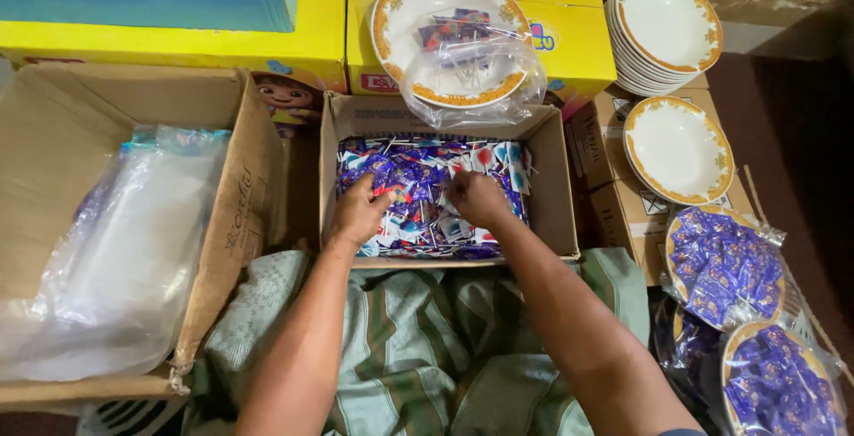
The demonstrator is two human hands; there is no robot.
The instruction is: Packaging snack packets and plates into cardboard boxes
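Two bare forearms, no sleeves, left hand point(358, 212) and right hand point(476, 197) without rings or watch, green-and-beige striped cloth point(418, 347) over the lap at six o'clock

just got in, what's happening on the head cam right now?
A person has both hands in an open cardboard box full of small wrapped lollipops. The left hand and right hand are both down among them, fingers curled as if gathering some; what they actually grip is hidden. A gold-rimmed plate in a clear bag sits behind the box. To the right are a stack of plates and bagged plates of purple candy. A box of clear plastic bags is on the left.
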